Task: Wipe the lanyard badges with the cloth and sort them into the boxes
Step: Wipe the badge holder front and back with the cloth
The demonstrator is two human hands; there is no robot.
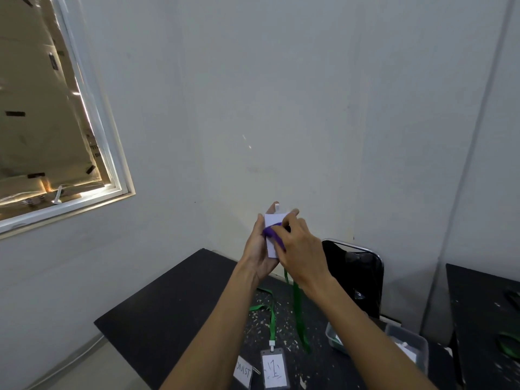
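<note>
Two labelled badges are lying nearest on the black table (168, 311): badge 1 (275, 371) and an ONIST card (243, 371), with clear boxes (405, 334) sitting off right. Higher up, the hands are working together: the left hand (257, 249) is gripping the white badge (272, 220) upright, its green lanyard (297, 311) dangling, and the right hand (302, 249) is pinching the purple cloth (271, 231) against its face. Wiping step is going; next is probably picking the matching box. A black chair (354, 277) is standing behind.

From where I stand I count two hands (257, 249) (301, 249), one purple cloth (271, 232), two badges (270, 220) (274, 372), one handwritten paper label (243, 374), at least two green lanyards (272, 319) (298, 311), two clear plastic boxes (334, 337) (408, 344), two black tables (168, 319) (478, 305), one black chair (354, 274) and one window (42, 108).
</note>
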